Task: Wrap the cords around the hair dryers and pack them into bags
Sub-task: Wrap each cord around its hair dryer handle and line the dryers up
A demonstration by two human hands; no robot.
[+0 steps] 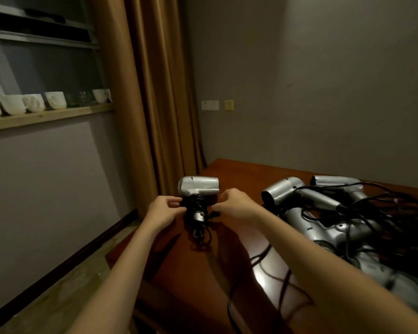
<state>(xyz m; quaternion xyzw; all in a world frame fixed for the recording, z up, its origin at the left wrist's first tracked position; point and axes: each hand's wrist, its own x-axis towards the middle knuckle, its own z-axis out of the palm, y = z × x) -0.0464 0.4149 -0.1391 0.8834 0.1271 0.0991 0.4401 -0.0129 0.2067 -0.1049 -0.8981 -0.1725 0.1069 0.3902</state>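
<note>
Dim room, dark reddish wooden table (239,174). Above its left edge I hold a silver hair dryer (198,186), barrel level, nozzle pointing right, handle down. My left hand (163,209) pinches the black cord coil (195,205) so the turns stay put; my right hand (237,203) pinches the free end. Unwrapped dryers (299,196) crowd the right side.

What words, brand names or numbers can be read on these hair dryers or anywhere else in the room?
None can be read.
Held hair dryer: only a small dark mark on its silver body, too small to read.
Wall plates: no legible print.
Cups on the shelf: plain white.
</note>
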